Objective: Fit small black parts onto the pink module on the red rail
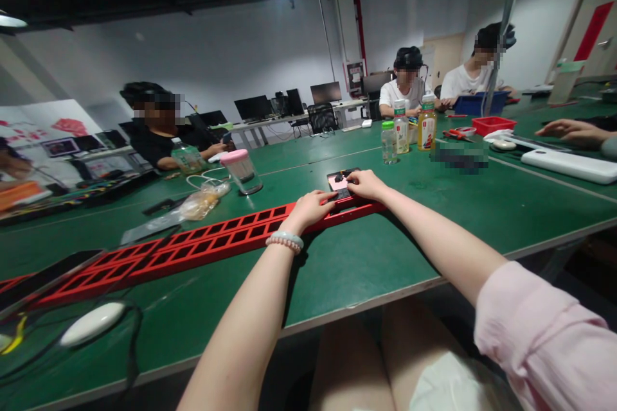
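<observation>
A long red slotted rack [226, 231] lies slantwise across the green table. At its right end, just beyond the rack, sits a small dark box [339, 183] with a pinkish inside and little black pieces in it. My left hand [312, 209] rests over the rack, its fingers stretched toward the box's near edge. My right hand [369, 185] is at the box's right side with its fingers curled together; whatever lies between the fingertips is too small to make out.
A pink-lidded clear cup [243, 173] and plastic bags [200, 204] stand left beyond the rack. Bottles [401, 128] are at the back right. A white mouse [94, 323] and cables lie front left. A co-worker's hand [573, 133] is at the right; other people sit around the table.
</observation>
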The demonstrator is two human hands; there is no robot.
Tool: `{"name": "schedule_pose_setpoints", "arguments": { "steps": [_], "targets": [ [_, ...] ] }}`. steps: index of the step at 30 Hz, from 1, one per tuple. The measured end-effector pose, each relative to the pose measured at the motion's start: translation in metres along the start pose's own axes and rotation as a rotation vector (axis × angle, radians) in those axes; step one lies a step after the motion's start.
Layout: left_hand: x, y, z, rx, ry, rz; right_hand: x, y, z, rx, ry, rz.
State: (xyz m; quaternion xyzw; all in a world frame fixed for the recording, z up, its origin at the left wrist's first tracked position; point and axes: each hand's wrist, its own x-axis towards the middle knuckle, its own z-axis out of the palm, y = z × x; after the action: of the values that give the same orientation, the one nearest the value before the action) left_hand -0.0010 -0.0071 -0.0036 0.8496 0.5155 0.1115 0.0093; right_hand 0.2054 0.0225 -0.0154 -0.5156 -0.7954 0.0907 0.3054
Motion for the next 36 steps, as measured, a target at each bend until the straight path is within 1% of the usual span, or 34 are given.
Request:
{"name": "schedule_pose_setpoints", "arguments": {
  "steps": [4, 8, 14, 20, 25, 29, 36],
  "targets": [
    [-0.0001, -0.0004, 0.0001, 0.011, 0.011, 0.025, -0.0015, -0.0031, 0.001, -0.094, -0.047, 0.001],
    [-0.0001, 0.0008, -0.0004, 0.008, 0.003, 0.016, -0.0022, -0.0036, 0.0015, -0.161, -0.071, -0.015],
    [-0.0012, 0.0033, -0.0023, 0.006, -0.01, -0.004, -0.0017, -0.0054, 0.0015, -0.197, -0.111, -0.04],
    [-0.0021, 0.0034, -0.0026, 0.003, 0.005, 0.017, -0.0006, -0.0081, 0.0002, -0.24, -0.119, -0.089],
    [-0.0026, 0.0059, -0.0041, 0.007, -0.013, -0.019, -0.0004, -0.0076, -0.0031, -0.222, -0.135, -0.091],
    [-0.0032, 0.0088, -0.0055, -0.001, -0.009, -0.052, 0.0016, -0.0052, -0.0029, -0.191, -0.117, -0.106],
    [-0.0033, 0.0075, -0.003, -0.022, 0.003, -0.046, 0.0044, -0.0051, -0.0007, -0.194, -0.148, -0.077]
  ]
}}
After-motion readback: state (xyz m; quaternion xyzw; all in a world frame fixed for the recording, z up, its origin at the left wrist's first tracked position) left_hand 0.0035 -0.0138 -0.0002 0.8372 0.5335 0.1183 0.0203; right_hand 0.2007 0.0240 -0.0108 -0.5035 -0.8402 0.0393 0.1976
